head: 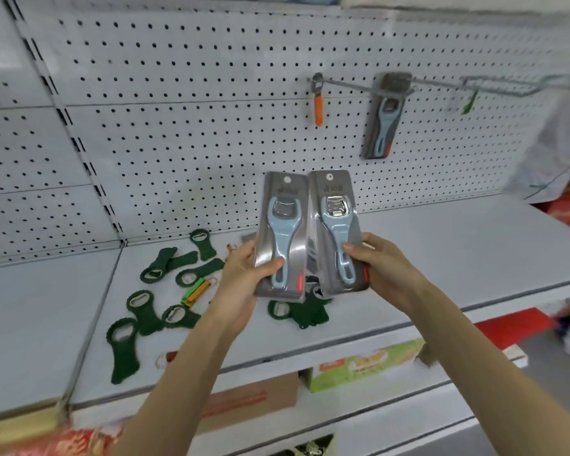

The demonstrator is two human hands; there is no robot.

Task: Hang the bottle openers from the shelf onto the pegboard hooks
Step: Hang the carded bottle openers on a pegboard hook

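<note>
Pale-blue bottle openers (283,236) — grey cards (330,189), round hang-holes | side by side

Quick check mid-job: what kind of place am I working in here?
Most likely a retail shop aisle: a white perforated pegboard wall with metal display hooks, a blister-packed blue bottle opener hanging on one, and a white metal shelf above a green printed box.

The white shelf (441,258) carries scattered green bottle openers (124,360) and a green-and-orange opener (195,291).
</note>
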